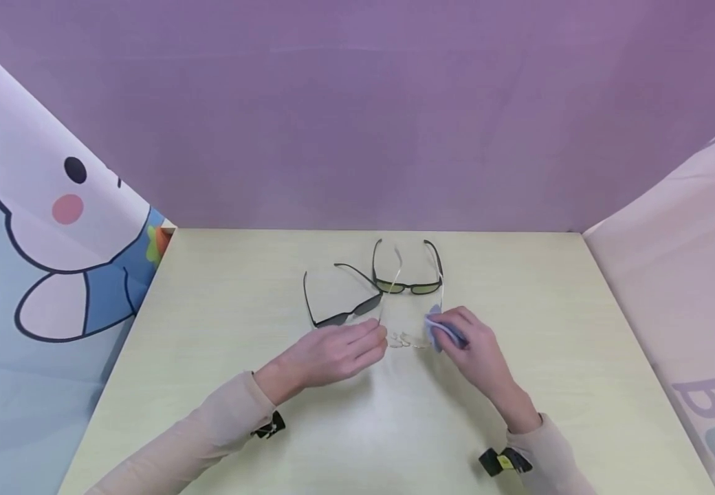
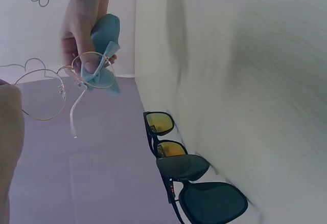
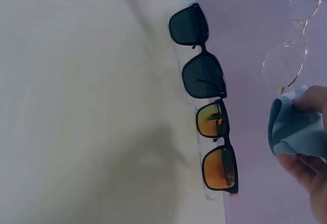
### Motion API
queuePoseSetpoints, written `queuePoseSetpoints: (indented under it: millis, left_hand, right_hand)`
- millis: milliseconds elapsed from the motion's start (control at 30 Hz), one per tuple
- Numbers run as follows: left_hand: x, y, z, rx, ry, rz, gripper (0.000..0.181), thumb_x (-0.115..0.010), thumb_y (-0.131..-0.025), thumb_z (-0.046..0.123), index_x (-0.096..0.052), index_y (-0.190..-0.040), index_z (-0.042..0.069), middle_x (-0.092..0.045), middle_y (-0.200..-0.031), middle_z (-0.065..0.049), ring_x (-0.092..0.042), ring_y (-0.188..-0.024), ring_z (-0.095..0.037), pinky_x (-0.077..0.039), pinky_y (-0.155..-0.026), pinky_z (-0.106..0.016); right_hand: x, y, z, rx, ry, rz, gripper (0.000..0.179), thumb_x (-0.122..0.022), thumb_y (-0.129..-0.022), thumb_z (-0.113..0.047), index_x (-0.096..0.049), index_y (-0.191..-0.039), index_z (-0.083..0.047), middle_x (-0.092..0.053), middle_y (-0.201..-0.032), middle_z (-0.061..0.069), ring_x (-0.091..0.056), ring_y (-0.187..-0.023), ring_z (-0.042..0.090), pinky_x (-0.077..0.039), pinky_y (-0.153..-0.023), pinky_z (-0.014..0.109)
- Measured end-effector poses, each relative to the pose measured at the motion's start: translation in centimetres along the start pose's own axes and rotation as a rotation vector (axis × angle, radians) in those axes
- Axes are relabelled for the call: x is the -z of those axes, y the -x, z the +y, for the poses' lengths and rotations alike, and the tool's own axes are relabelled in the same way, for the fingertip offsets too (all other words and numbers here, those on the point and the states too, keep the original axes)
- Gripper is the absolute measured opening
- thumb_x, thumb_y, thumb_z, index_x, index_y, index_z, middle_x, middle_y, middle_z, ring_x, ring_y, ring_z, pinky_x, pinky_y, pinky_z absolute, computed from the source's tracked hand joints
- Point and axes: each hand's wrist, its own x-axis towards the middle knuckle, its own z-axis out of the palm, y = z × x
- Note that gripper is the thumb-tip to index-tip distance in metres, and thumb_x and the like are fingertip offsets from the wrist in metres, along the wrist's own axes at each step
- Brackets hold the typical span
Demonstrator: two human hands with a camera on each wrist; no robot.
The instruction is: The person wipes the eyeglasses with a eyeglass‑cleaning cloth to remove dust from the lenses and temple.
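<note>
My left hand point(image 1: 345, 350) grips one end of thin gold-rimmed eyeglasses point(image 2: 43, 119) with clear lenses, held above the table. Their temples point away toward the back. A folded light blue cloth point(image 3: 296, 127) is pinched between the thumb and fingers of my right hand point(image 1: 475, 350), at the other end of the eyeglasses. In the left wrist view the cloth lies against the far lens, and the right fingers partly show through that lens. The left fingertips are mostly cut off in both wrist views.
Dark-lensed black sunglasses point(image 1: 335, 320) rest on the table just beyond my left hand, temples spread. Black-framed glasses with yellow-orange lenses point(image 1: 424, 289) stand farther back, close beside them. A purple cloth wall point(image 1: 357, 137) rises at the table's point(image 1: 240, 275) back edge.
</note>
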Motion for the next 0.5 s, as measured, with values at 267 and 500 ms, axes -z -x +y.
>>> queuePoseSetpoints:
  millis: [267,500]
  left_hand:
    - [0.0,-0.2,0.5,-0.101,-0.066,0.001,0.028,-0.048,-0.099,-0.012,-0.067,-0.105,0.007,-0.070,-0.111,-0.003,-0.068,-0.104,-0.013,-0.056,-0.098,-0.021]
    - [0.0,-0.2,0.4,-0.049,-0.038,-0.018,0.026,-0.045,-0.101,-0.010,-0.066,-0.105,0.006,-0.069,-0.110,-0.005,-0.067,-0.103,-0.014,-0.056,-0.098,-0.021]
  right_hand:
    - [1.0,-2.0,0.6,-0.026,0.011,0.158,0.026,-0.077,-0.086,0.008,-0.075,-0.111,-0.002,-0.069,-0.102,0.014,-0.068,-0.089,0.025,-0.050,-0.079,0.007]
    - [0.2,-0.8,0.4,-0.060,-0.021,0.095,0.025,-0.077,-0.087,0.005,-0.075,-0.110,-0.004,-0.070,-0.102,0.011,-0.066,-0.088,0.019,-0.059,-0.073,0.020]
